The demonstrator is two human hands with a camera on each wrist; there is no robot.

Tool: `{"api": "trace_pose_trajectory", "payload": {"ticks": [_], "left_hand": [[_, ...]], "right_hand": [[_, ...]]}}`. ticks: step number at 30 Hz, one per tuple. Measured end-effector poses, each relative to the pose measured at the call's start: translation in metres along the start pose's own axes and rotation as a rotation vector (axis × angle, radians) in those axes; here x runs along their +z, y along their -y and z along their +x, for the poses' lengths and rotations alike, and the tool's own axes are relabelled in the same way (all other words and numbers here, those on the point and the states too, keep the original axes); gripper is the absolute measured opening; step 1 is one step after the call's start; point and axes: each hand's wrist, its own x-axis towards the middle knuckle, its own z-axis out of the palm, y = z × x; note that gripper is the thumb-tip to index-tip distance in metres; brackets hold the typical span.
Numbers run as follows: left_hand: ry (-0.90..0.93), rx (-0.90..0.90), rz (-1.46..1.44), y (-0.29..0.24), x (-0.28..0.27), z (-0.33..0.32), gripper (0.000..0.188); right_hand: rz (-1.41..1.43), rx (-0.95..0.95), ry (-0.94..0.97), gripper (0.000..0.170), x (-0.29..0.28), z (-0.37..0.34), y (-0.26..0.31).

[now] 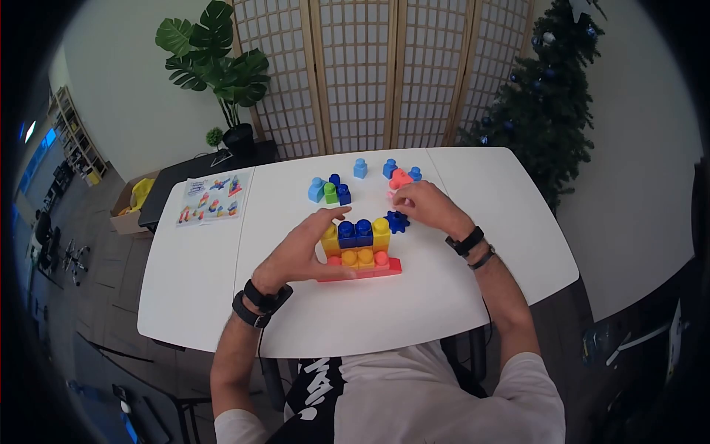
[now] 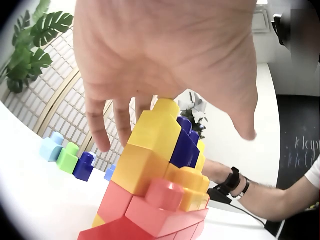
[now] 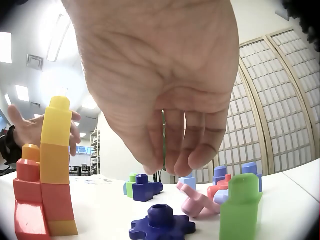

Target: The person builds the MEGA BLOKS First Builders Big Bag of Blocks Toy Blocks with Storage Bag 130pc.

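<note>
A stepped structure of toy building blocks (image 1: 357, 259), with red and orange below and yellow and dark blue on top, stands on the white table. My left hand (image 1: 299, 248) is spread along its left side, fingers behind and thumb in front; in the left wrist view the palm hangs over the top yellow block (image 2: 155, 127). To the right, my right hand (image 1: 431, 207) hovers with fingers bent down, nothing showing between the fingertips. Below it lie a dark blue gear-shaped block (image 3: 162, 225), a pink piece (image 3: 197, 202) and a green block (image 3: 241, 207), which the hand hides in the head view.
Light blue, green and dark blue blocks (image 1: 330, 192) stand together behind the structure. A single light blue block (image 1: 360, 169) and a group with a red piece (image 1: 400, 178) sit farther back. A printed picture sheet (image 1: 213, 198) lies at the table's left.
</note>
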Motion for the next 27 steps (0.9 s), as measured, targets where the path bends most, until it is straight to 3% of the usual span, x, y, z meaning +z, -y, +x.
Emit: {"api": "trace_pose_trajectory", "payload": {"ticks": [2, 4, 5, 6, 10, 12, 16, 18, 21, 27], "left_hand": [[-0.032, -0.009, -0.054, 0.010, -0.006, 0.002, 0.084], [-0.155, -0.153, -0.310, 0.029, -0.008, 0.011, 0.071], [-0.182, -0.215, -0.329, 0.033, -0.012, 0.018, 0.059], [-0.183, -0.215, -0.328, 0.046, -0.012, 0.023, 0.059], [-0.229, -0.252, -0.036, 0.100, -0.008, 0.041, 0.052], [-0.213, -0.105, 0.153, 0.131, -0.003, 0.051, 0.061], [-0.142, -0.109, 0.340, 0.144, 0.009, 0.076, 0.074], [-0.050, -0.227, 0.584, 0.145, 0.019, 0.085, 0.083], [0.076, -0.274, 0.644, 0.143, 0.028, 0.092, 0.081], [0.024, -0.233, 0.661, 0.132, 0.035, 0.093, 0.060]], "right_hand": [[0.049, -0.032, -0.068, 0.013, -0.005, -0.001, -0.001], [0.055, 0.008, -0.057, 0.013, -0.015, -0.002, 0.004], [0.060, 0.047, -0.046, 0.012, -0.019, -0.003, 0.007], [0.060, 0.046, -0.046, 0.012, -0.019, -0.003, 0.006], [0.006, 0.001, -0.083, 0.012, -0.017, -0.001, -0.003], [-0.014, -0.017, -0.092, 0.013, -0.016, -0.002, -0.001], [0.056, -0.022, -0.064, 0.012, -0.016, -0.001, 0.008], [0.047, -0.031, -0.067, 0.012, -0.013, -0.001, 0.009], [0.043, -0.024, -0.060, 0.013, -0.010, -0.001, 0.005], [0.032, -0.047, -0.056, 0.014, -0.009, -0.001, 0.000]]}}
